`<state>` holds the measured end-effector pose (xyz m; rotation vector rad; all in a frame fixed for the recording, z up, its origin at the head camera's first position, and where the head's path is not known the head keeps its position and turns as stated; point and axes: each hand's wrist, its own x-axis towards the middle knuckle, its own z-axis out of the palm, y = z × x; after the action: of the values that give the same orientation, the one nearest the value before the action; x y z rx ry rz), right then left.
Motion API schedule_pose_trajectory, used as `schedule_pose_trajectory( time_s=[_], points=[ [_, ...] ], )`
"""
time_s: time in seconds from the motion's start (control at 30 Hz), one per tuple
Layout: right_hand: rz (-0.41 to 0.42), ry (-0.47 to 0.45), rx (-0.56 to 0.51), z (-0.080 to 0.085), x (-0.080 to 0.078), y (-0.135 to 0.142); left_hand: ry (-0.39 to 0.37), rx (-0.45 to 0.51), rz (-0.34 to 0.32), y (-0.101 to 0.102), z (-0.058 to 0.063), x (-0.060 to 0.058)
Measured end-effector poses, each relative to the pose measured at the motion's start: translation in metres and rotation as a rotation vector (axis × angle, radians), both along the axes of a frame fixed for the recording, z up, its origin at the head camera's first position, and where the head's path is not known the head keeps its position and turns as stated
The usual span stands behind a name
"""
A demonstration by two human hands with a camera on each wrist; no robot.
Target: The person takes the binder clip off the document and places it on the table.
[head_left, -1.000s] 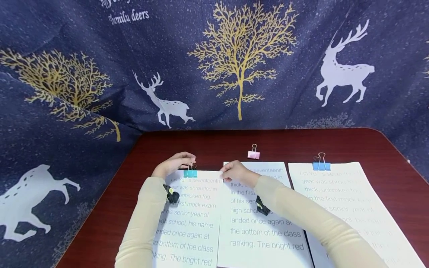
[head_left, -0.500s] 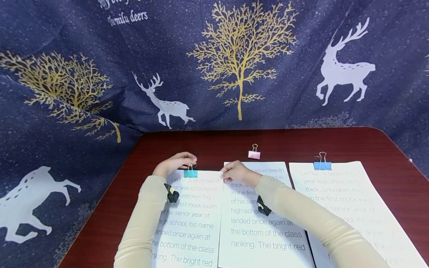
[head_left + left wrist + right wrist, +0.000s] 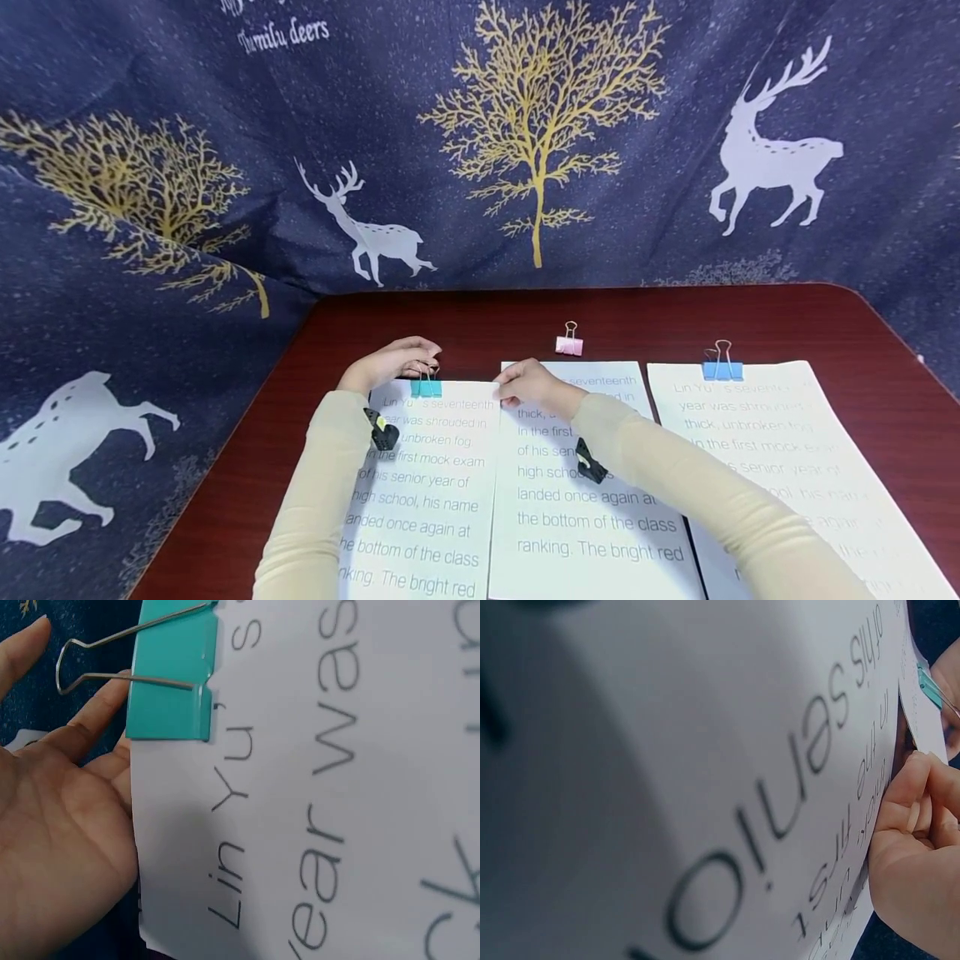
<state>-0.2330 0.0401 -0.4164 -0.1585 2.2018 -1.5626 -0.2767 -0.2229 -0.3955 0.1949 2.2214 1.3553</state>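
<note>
A teal binder clip (image 3: 426, 388) grips the top edge of the left stack of printed paper (image 3: 450, 521). My left hand (image 3: 390, 362) lies at that top edge behind the clip. In the left wrist view, the hand's (image 3: 60, 840) fingers reach behind the clip (image 3: 169, 712) and paper, while the thumb stands apart from the wire handles. My right hand (image 3: 534, 388) pinches the same stack's top right corner between thumb and index finger. Up close in the right wrist view, the pinching hand (image 3: 922, 862) has its other fingers curled.
A middle paper stack (image 3: 585, 575) lies beneath my right wrist, without a clip in view. Farther right, another stack (image 3: 750, 396) carries a blue binder clip (image 3: 722, 372). Behind the middle stack, a pink binder clip (image 3: 569, 345) rests on the dark red table (image 3: 480, 321). A patterned cloth hangs behind.
My left hand has shifted very slightly up and its thumb has lifted from the clip's handles. The right hand keeps its pinch on the corner.
</note>
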Motion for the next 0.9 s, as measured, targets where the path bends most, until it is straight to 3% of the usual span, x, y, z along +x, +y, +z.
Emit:
schedule_pose_trajectory(
  time_s=[0.2,0.4,0.8,0.9],
  points=[
    [-0.017,-0.025,0.013,0.0013,-0.0022,-0.0002,0.003,0.037,-0.045,-0.0013,0.0045,-0.0003],
    [-0.029,-0.025,0.023,-0.0004,-0.0020,-0.0025,0.007,-0.014,-0.041,0.0004,0.0056,-0.0014],
    [-0.032,-0.017,0.028,-0.0009,0.0000,-0.0043,0.005,-0.086,-0.094,-0.0044,0.0023,-0.0017],
    [-0.032,-0.020,0.027,0.0000,0.0001,-0.0044,0.015,-0.098,-0.077,-0.0048,0.0023,-0.0011]
  ],
)
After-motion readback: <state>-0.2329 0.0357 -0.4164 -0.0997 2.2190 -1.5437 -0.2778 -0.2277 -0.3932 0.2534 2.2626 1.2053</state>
